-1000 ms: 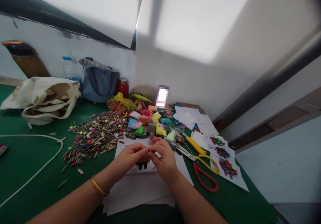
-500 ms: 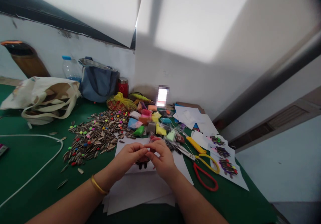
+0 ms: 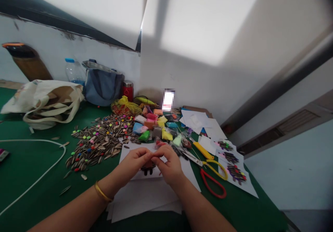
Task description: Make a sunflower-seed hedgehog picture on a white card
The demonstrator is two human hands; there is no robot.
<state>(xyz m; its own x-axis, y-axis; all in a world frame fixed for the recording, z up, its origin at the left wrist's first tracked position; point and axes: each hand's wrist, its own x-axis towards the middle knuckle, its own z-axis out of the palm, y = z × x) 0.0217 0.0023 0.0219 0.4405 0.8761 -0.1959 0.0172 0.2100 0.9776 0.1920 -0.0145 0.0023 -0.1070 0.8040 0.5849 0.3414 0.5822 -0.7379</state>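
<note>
My left hand (image 3: 137, 162) and my right hand (image 3: 168, 162) meet above a sheet of white paper (image 3: 127, 171), thumbs and forefingers pinched together at the tips. Whatever sits between the fingertips is too small or hidden to name. Just beneath them, partly covered by the hands, a brown and black figure (image 3: 148, 170) with two short dark legs lies on the paper. More white sheets (image 3: 140, 200) are stacked nearer to me. A gold bangle (image 3: 102, 191) circles my left wrist.
Sunflower seeds (image 3: 104, 138) with coloured beads lie left. Bagged coloured clay (image 3: 157, 131) sits behind my hands. Right are scissors (image 3: 213, 176), a yellow cutter (image 3: 203, 150) and papers bearing seed pictures (image 3: 235, 173). A white cable (image 3: 52, 168), cloth bag (image 3: 53, 102) and blue bag (image 3: 102, 84) stand left.
The fingertips have shifted slightly against each other, the right forefinger dipping a little closer to the left. Nothing else on the table has visibly moved.
</note>
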